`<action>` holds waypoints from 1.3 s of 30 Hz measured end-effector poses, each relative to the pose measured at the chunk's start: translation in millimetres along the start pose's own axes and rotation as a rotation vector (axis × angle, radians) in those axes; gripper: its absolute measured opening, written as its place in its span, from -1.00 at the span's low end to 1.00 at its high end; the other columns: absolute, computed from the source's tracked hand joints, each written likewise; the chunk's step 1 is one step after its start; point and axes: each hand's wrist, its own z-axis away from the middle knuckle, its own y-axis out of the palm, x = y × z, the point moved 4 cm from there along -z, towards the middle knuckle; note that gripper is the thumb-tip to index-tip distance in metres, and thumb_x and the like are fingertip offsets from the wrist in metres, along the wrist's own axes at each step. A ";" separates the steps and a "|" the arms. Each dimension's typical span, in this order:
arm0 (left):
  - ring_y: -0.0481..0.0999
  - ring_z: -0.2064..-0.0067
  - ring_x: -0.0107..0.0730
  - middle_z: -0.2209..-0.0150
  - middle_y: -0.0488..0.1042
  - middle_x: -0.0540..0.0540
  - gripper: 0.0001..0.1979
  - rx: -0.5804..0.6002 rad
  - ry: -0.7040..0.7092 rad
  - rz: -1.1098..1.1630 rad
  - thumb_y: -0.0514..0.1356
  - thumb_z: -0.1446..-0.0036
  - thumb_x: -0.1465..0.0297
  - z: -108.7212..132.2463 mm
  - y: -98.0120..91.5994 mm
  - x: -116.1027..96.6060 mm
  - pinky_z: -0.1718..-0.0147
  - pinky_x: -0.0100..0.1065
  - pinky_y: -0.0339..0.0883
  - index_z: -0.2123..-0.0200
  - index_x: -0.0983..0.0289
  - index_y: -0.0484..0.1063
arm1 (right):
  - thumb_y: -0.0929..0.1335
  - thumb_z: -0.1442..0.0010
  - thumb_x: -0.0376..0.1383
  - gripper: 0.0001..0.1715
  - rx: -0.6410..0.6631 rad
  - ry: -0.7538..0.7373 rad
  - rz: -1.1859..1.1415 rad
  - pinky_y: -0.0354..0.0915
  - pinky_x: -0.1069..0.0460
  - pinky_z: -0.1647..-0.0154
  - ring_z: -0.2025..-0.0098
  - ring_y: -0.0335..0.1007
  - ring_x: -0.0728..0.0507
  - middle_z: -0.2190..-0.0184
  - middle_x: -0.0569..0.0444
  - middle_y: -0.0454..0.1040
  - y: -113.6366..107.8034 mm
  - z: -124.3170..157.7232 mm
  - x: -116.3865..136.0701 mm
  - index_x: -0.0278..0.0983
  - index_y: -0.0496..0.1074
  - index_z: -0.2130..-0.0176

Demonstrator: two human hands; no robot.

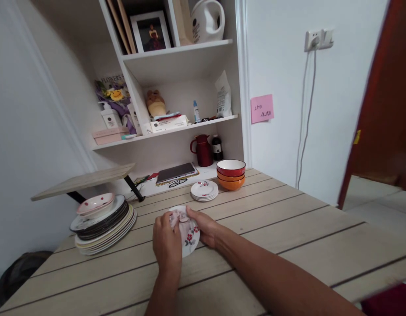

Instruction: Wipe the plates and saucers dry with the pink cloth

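Note:
A small white plate (192, 247) with red flowers is tilted up above the wooden table, between my two hands. My right hand (205, 226) grips its right edge, thumb on the upper face. A crumpled pale pink cloth (180, 217) lies against the plate's face, and the fingers of my left hand (166, 239) are bent around it, pressing it there. The left fingertips are partly hidden behind the cloth. Just beyond my hands sits a low stack of matching small flowered plates (204, 191).
Orange and red bowls (231, 175) are stacked behind the small plates. At the left, a tall stack of larger plates (106, 228) carries a pink-rimmed bowl (95, 205) beside a small raised shelf (84, 179). A dark red jug (204, 151) stands at the back.

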 end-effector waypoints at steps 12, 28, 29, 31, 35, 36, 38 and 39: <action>0.40 0.05 -0.12 0.09 0.33 0.17 -0.76 -0.145 -0.005 0.005 0.07 -0.20 0.42 5.6 -13.8 -6.1 0.24 -0.23 0.31 0.05 0.20 0.35 | 0.40 -0.14 -0.02 -0.51 0.119 -0.031 0.132 0.36 -0.03 0.16 0.32 0.52 -0.12 0.31 -0.05 0.60 6.2 7.4 -0.5 -0.37 0.47 0.14; 0.36 0.02 -0.10 0.05 0.41 0.14 -0.73 0.100 0.196 -0.085 0.14 -0.12 0.49 11.7 9.9 -22.3 0.07 -0.11 0.18 0.11 0.12 0.44 | 0.17 -0.30 0.07 -0.34 0.009 0.000 -0.137 0.32 -0.05 -0.01 0.17 0.53 -0.15 0.20 -0.15 0.59 -7.4 1.9 17.2 -0.44 0.45 0.06; 0.36 0.02 -0.09 0.06 0.41 0.16 -0.77 0.054 0.150 -0.109 0.13 -0.15 0.45 8.7 6.2 -17.2 0.08 -0.10 0.18 0.12 0.14 0.44 | 0.19 -0.30 0.04 -0.38 0.004 0.016 -0.103 0.33 -0.05 0.02 0.20 0.53 -0.15 0.23 -0.14 0.59 -7.0 1.9 13.5 -0.43 0.45 0.07; 0.36 0.02 -0.07 0.08 0.41 0.18 -0.79 -0.018 0.085 -0.116 0.09 -0.20 0.37 3.4 2.0 -7.2 0.10 -0.08 0.20 0.11 0.18 0.43 | 0.29 -0.26 -0.03 -0.50 0.005 0.048 -0.032 0.35 -0.05 0.08 0.27 0.53 -0.13 0.29 -0.10 0.60 -4.8 3.5 5.8 -0.42 0.47 0.11; 0.33 -0.05 -0.06 0.00 0.39 0.19 -0.66 -0.045 0.070 0.031 0.11 -0.14 0.44 0.9 5.6 -1.6 0.01 -0.05 0.20 -0.01 0.18 0.36 | 0.52 0.01 -0.25 -0.61 0.065 0.025 0.056 0.37 -0.01 0.17 0.38 0.50 -0.09 0.40 -0.03 0.58 1.6 10.4 1.2 -0.43 0.50 0.20; 0.32 -0.09 -0.08 -0.03 0.38 0.18 -0.58 -0.030 0.098 0.084 0.12 -0.09 0.48 1.8 7.0 -4.6 -0.04 -0.03 0.18 -0.05 0.16 0.32 | 0.53 0.06 -0.31 -0.60 0.062 0.001 0.056 0.37 -0.01 0.18 0.39 0.50 -0.10 0.42 -0.03 0.58 2.1 11.2 2.3 -0.44 0.50 0.21; 0.28 -0.15 -0.11 -0.10 0.34 0.14 -0.45 0.003 0.181 0.205 0.14 -0.02 0.52 4.5 6.4 -13.9 -0.14 -0.02 0.09 -0.13 0.11 0.26 | 0.51 0.11 -0.43 -0.62 0.002 -0.048 0.018 0.38 -0.03 0.17 0.37 0.51 -0.13 0.42 -0.04 0.58 0.4 9.9 5.2 -0.46 0.50 0.22; 0.26 -0.18 -0.12 -0.14 0.31 0.13 -0.43 0.004 0.216 0.283 0.14 -0.03 0.50 5.8 3.6 -18.6 -0.18 -0.02 0.06 -0.15 0.10 0.23 | 0.48 0.11 -0.47 -0.63 -0.046 -0.066 -0.019 0.38 -0.04 0.16 0.36 0.51 -0.14 0.41 -0.05 0.59 -1.6 8.1 6.6 -0.46 0.49 0.21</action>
